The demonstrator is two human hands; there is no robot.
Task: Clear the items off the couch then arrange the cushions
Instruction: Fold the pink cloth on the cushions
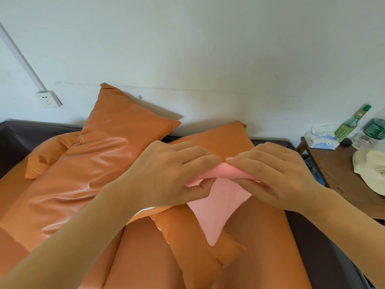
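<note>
A pink cloth hangs in front of me over the orange couch. Both hands pinch its folded top edge: my left hand on the left part, my right hand on the right part, fingertips nearly touching. The cloth's lower corner droops onto a small orange cushion lying on the seat. A large orange cushion leans tilted against the wall at the left. A second one sits behind my hands, and another lies at the far left.
A wooden side table stands right of the couch, carrying a tissue box, a green bottle, a clear bottle and a cream hat. A wall socket is at the left.
</note>
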